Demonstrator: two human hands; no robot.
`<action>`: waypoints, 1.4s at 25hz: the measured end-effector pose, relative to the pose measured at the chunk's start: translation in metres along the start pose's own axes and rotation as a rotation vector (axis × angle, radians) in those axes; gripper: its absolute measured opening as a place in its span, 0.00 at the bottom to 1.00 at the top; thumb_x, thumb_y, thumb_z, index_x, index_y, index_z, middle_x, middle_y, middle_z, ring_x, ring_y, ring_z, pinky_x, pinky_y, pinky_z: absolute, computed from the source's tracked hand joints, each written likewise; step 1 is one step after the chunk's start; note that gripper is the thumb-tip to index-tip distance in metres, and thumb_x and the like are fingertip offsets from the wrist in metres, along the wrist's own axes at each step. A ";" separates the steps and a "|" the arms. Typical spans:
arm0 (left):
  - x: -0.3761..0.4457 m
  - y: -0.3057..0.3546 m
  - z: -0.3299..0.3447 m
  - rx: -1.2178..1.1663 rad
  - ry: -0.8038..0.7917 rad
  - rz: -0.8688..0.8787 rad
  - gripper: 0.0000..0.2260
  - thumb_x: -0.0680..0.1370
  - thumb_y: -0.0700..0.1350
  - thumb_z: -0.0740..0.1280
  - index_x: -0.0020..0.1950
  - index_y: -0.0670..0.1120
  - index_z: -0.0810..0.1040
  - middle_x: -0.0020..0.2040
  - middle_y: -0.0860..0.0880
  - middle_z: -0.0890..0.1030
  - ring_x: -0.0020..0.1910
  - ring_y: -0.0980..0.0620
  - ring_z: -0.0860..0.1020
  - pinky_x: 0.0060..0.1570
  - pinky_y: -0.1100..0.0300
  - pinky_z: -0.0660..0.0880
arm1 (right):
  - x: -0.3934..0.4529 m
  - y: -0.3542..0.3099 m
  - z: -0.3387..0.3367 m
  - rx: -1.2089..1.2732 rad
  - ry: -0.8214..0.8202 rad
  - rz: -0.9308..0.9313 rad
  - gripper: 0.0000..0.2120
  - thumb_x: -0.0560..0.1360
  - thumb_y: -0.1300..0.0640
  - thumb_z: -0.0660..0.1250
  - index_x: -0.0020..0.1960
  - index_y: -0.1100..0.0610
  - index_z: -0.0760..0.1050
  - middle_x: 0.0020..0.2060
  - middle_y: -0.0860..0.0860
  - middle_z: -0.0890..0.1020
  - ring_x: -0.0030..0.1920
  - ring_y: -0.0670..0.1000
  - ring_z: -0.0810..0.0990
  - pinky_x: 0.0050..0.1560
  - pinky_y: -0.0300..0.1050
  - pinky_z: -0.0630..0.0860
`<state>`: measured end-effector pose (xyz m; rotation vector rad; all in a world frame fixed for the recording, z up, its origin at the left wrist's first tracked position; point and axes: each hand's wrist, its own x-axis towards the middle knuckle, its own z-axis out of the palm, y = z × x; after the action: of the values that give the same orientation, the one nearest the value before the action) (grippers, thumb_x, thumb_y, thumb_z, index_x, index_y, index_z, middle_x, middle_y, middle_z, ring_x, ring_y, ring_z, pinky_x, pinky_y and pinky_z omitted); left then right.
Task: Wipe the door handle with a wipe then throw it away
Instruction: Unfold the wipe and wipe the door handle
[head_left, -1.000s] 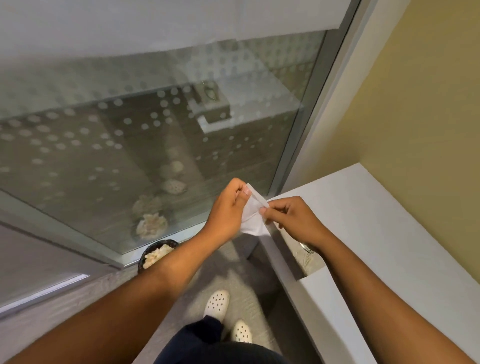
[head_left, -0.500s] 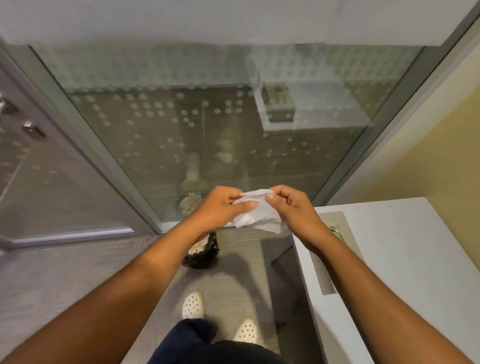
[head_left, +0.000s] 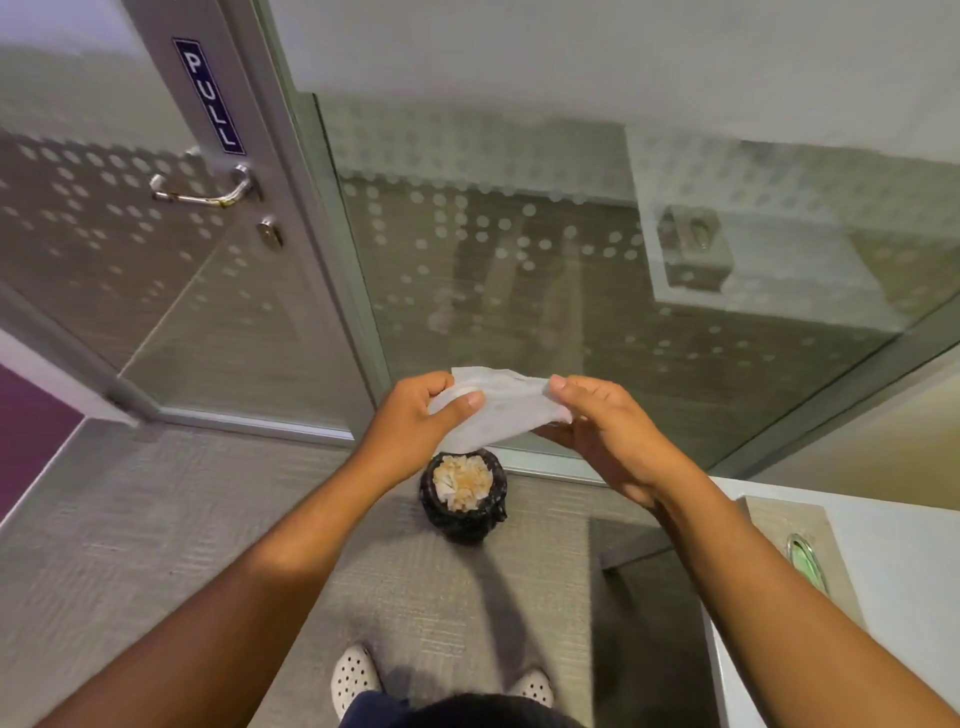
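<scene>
A white wipe (head_left: 498, 410) is stretched out flat between both hands in front of me. My left hand (head_left: 415, 421) pinches its left edge and my right hand (head_left: 602, 431) grips its right edge. The silver lever door handle (head_left: 200, 189) sits on the glass door at the upper left, well away from both hands, under a blue PULL sign (head_left: 210, 96). A small bin with a black liner (head_left: 463, 496), full of crumpled paper, stands on the floor directly below the wipe.
A round keyhole (head_left: 270, 235) sits below the handle. A frosted-dot glass wall (head_left: 571, 249) faces me. A white counter (head_left: 893, 571) with a recessed slot is at the right. Grey carpet (head_left: 156, 519) covers the floor; my white shoes (head_left: 353, 675) show at the bottom.
The view has swung left, bringing the door and its handle into sight. The hands have pulled apart, spreading the wipe from a bunched fold into a flat sheet.
</scene>
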<state>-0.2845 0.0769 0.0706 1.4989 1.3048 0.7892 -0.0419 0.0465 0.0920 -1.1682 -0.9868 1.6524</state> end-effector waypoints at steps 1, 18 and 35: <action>-0.001 -0.002 -0.011 -0.059 0.028 0.004 0.12 0.84 0.50 0.74 0.48 0.43 0.85 0.41 0.48 0.85 0.39 0.50 0.80 0.44 0.53 0.74 | 0.007 0.001 0.014 0.082 -0.001 0.018 0.20 0.83 0.52 0.66 0.63 0.68 0.78 0.50 0.61 0.86 0.50 0.56 0.85 0.61 0.52 0.83; 0.002 -0.052 -0.256 -0.406 0.044 -0.077 0.14 0.77 0.35 0.79 0.50 0.55 0.92 0.53 0.50 0.92 0.52 0.55 0.88 0.51 0.66 0.84 | 0.097 0.002 0.219 0.149 0.010 -0.115 0.18 0.72 0.71 0.73 0.58 0.57 0.81 0.54 0.58 0.85 0.51 0.54 0.84 0.48 0.43 0.84; 0.091 -0.049 -0.355 -0.113 0.226 0.027 0.09 0.82 0.35 0.75 0.48 0.50 0.88 0.52 0.56 0.88 0.48 0.65 0.85 0.53 0.70 0.78 | 0.235 -0.052 0.259 -0.390 -0.011 -0.267 0.03 0.78 0.66 0.72 0.46 0.60 0.83 0.38 0.50 0.85 0.37 0.44 0.80 0.40 0.34 0.76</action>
<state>-0.6054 0.2505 0.1309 1.3701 1.3825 1.0573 -0.3252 0.2528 0.1387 -1.2128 -1.4501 1.2907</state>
